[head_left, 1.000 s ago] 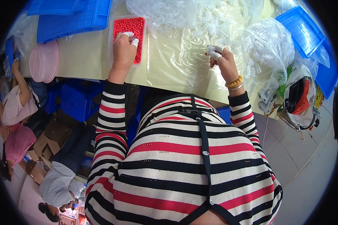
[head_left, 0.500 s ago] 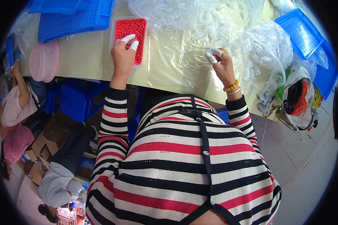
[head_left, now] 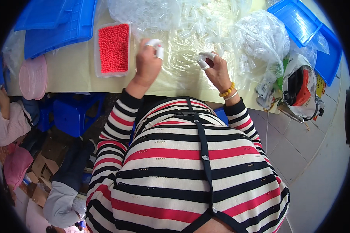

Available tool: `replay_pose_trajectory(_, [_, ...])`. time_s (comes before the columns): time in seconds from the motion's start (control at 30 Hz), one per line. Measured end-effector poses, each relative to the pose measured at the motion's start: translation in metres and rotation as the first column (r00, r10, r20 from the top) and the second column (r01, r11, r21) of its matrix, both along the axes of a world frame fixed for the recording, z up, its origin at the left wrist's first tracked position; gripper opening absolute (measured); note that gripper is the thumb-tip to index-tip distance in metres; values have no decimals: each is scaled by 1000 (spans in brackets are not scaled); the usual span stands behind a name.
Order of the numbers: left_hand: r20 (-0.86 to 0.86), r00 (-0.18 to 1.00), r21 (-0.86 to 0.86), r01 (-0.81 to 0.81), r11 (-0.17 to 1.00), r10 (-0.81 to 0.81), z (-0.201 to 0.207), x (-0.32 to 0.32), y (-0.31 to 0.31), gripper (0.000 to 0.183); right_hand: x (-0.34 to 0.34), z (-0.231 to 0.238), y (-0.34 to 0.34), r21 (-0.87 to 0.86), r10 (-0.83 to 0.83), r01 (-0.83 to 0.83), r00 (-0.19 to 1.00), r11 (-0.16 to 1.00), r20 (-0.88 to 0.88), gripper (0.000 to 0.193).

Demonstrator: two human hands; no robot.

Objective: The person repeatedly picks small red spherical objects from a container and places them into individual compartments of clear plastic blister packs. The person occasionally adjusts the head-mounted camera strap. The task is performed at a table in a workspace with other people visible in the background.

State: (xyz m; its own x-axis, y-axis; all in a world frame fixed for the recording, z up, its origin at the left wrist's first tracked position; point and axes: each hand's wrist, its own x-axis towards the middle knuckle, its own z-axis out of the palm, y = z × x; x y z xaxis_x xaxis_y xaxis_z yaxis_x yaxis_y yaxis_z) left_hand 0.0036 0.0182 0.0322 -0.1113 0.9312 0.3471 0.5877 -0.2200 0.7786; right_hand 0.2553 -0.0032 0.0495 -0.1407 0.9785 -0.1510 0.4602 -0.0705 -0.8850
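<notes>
Both forearms reach up from the lower edge toward twelve o'clock, in striped sleeves pushed to the wrists. The left hand [head_left: 148,62] is raised, back toward the camera, its fingers curled loosely with white cots on the fingertips [head_left: 154,42]. The right hand [head_left: 214,68], at three o'clock of the left and well apart from it, pinches thumb and forefinger together, also capped white; beaded bracelets circle its wrist.

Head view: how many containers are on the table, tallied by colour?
Blue plastic trays: 4, two stacked at left, two at right
Clear rectangular tray of small red beads: 1
Pink round plastic lidded tub: 1
Total: 6
</notes>
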Motion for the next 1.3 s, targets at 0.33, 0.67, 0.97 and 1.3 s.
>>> replay_pose_trajectory(0.33, [67, 918, -196, 397, 897, -392, -45, 67, -14, 18, -19, 4, 10, 124, 119, -162, 947, 979, 299, 16])
replay_pose_trajectory(0.67, [179, 773, -76, 628, 774, -609, -80, 66, -28, 16, -9, -18, 21, 96, 463, -655, 621, 749, 632, 13])
replay_pose_trajectory(0.97, [-209, 852, -199, 443, 874, -480, -77, 85, -22, 24, -30, -15, 29, 0, 504, -615, 646, 788, 573, 12])
replay_pose_trajectory(1.3, [-83, 834, -254, 512, 821, -546, -81, 87, -2, 19, -19, -40, 38, 86, 513, -705, 588, 704, 625, 7])
